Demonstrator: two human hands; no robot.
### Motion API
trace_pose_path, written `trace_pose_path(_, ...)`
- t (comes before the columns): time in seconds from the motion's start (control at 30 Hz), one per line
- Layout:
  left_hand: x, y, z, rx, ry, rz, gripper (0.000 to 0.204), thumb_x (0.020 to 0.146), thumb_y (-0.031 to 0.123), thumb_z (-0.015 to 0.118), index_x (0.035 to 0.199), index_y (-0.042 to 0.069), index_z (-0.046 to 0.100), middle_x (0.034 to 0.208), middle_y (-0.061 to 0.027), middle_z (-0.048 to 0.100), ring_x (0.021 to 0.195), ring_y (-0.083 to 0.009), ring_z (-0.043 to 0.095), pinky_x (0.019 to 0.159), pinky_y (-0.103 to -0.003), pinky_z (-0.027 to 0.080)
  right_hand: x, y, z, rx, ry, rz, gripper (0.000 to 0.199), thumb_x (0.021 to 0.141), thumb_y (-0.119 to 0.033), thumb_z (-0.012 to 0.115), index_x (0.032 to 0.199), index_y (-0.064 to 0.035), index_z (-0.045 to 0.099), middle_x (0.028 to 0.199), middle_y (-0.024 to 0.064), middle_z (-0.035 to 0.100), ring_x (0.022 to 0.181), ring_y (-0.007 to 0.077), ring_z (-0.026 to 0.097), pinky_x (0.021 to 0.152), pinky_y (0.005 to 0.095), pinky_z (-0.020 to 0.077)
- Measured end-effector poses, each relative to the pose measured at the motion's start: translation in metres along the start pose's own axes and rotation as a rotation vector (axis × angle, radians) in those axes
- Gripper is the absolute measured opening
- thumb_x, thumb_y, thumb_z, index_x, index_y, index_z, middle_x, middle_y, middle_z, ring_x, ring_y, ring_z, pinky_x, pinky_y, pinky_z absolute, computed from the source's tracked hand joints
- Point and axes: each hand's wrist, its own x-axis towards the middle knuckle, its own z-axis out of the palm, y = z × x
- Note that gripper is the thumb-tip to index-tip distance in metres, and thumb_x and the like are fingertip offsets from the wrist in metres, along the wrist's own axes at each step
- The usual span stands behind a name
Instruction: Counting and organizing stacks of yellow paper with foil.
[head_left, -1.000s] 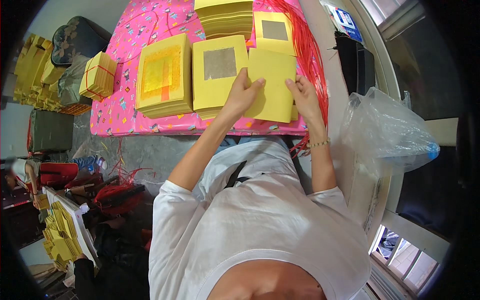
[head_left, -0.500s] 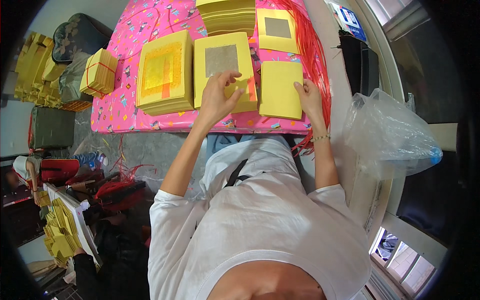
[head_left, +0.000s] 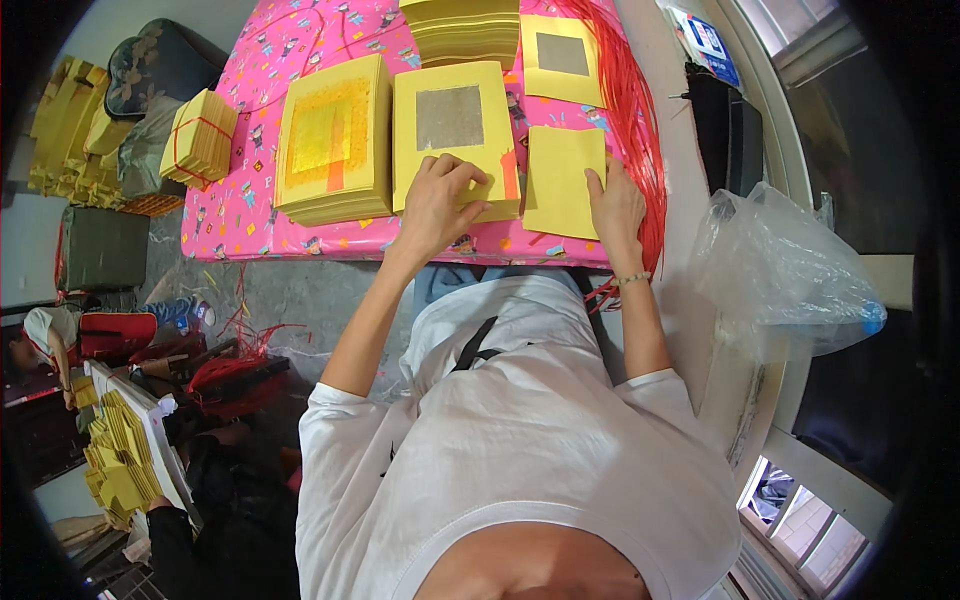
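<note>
Work looks partway along, as we judge it. Our left hand (head_left: 438, 208) lies over the lower part of the silver-square stack (head_left: 450, 118), its fingers loosely bent and its thumb apart from them, gripping nothing that we can see. Our right hand (head_left: 618, 205) touches the right edge of a plain yellow sheet (head_left: 563, 178) near the front of the pink surface (head_left: 340, 242) — whether it pinches that edge, or whether more sheets lie beneath, we cannot tell. Beyond it lies a silver-square sheet (head_left: 562, 54), beside loose red strips (head_left: 640, 130). One small bundle (head_left: 198, 142) at the far left is already tied; the orange-and-gold stack (head_left: 320, 130) and the silver-square one — both close to us — show no tie.
</note>
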Motion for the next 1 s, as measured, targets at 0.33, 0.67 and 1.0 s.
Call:
trace_pose_path(0.33, -0.006, -0.01, 0.003, -0.258, 0.064, -0.103, 0.017, 0.075, 0.02, 0.073, 0.089, 0.009, 0.074, 0.09, -0.0079, 0.065, 0.09, -0.0247, 0.057, 0.08, -0.035, 0.047, 0.005, -0.029, -0.02, 0.342, -0.036, -0.192, 0.026, 0.082, -0.011, 0.067, 0.106, -0.0032, 0.062, 0.092, 0.0114, 0.06, 0.085, 0.0256, 0.063, 0.072, 0.0357, 0.0505)
trace_pose_path(0.67, -0.005, -0.013, 0.006, -0.323, 0.095, -0.141, 0.014, 0.08, 0.016, 0.068, 0.087, 0.005, 0.072, 0.09, -0.0082, 0.066, 0.09, -0.024, 0.056, 0.08, -0.034, 0.046, -0.007, -0.068, -0.01, 0.665, -0.354, -0.114, 0.019, 0.085, -0.008, 0.063, 0.103, -0.0019, 0.066, 0.095, 0.0074, 0.063, 0.081, 0.0135, 0.063, 0.068, 0.0251, 0.0506)
trace_pose_path(1.0, -0.006, -0.013, 0.007, -0.325, 0.098, -0.134, 0.014, 0.081, 0.016, 0.067, 0.087, 0.004, 0.071, 0.089, -0.0079, 0.066, 0.09, -0.0238, 0.055, 0.08, -0.033, 0.045, -0.01, -0.067, -0.008, 0.653, -0.389, -0.099, 0.02, 0.086, -0.009, 0.063, 0.104, -0.0008, 0.066, 0.095, 0.0083, 0.063, 0.083, 0.0146, 0.064, 0.069, 0.025, 0.0505)
